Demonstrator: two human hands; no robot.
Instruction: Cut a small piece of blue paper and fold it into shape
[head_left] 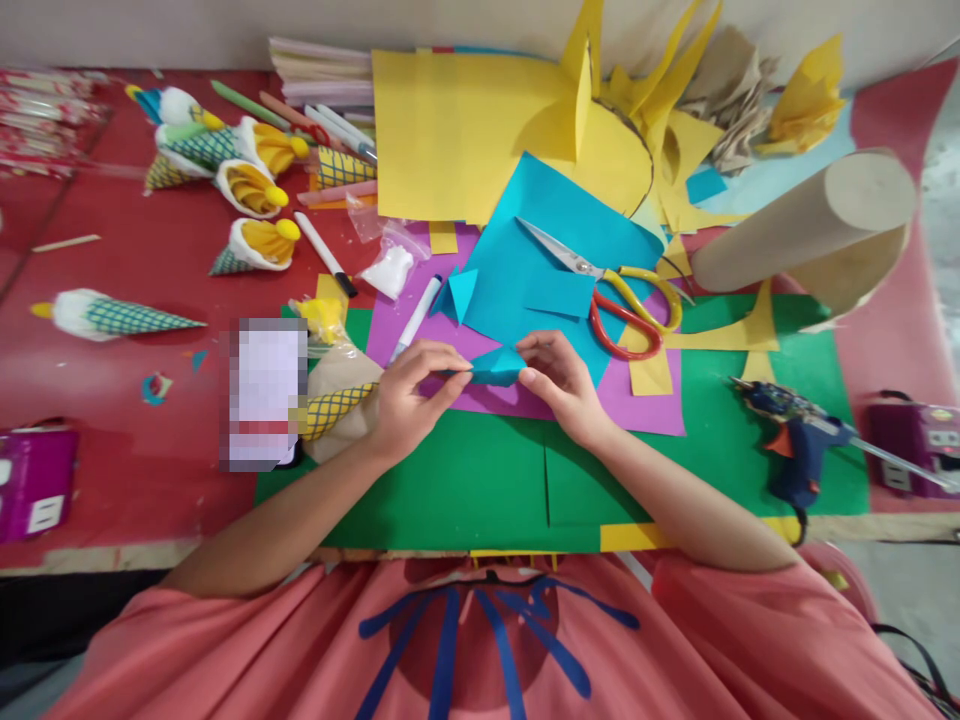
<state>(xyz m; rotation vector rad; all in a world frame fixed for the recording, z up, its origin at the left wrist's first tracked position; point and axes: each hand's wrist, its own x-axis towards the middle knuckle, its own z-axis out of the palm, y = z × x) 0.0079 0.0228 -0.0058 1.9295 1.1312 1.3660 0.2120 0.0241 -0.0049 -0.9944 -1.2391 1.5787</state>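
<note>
Between my two hands is a small folded piece of blue paper [496, 367], held just above the purple sheet. My left hand [414, 395] pinches its left end between thumb and fingers. At its right end, the thumb and fingers of my right hand [564, 388] close on the paper. Behind it lies a larger blue sheet [499, 265], bearing scissors [626, 308] with red and yellow handles and a small blue rectangle [561, 294]. Another folded blue piece [457, 294] sits to the left, near a white marker [417, 318].
Green sheets [465, 480] and a purple sheet [652, 405] cover the near table. A glue gun [802, 450] and a cardboard tube [802, 220] stand right. Left are a phone [266, 395], a patterned paper cone [135, 315] and several similar cones. Yellow card [465, 130] lies at the back.
</note>
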